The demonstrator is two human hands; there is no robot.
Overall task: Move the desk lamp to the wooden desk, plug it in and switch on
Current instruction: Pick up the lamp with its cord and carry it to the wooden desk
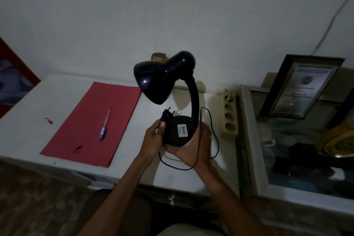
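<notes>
My right hand (195, 145) is cupping the glossy black gooseneck desk lamp (178, 97) by its base; my left hand (153, 140) is pinching its black two-pin plug (167, 114), which next needs the beige power strip (229, 115) on the white tabletop (57, 97).

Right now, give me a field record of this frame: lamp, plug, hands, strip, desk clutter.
lamp: black desk lamp, unlit, held above the white desk, base tipped toward the camera
plug: two-pin plug, unplugged, pinched in the left hand
right hand: cups the lamp base from below
cord: black cord loops loose over the right hand
power strip: on the desk's right edge, visible sockets empty
clutter: red folder with a pen on it
</notes>
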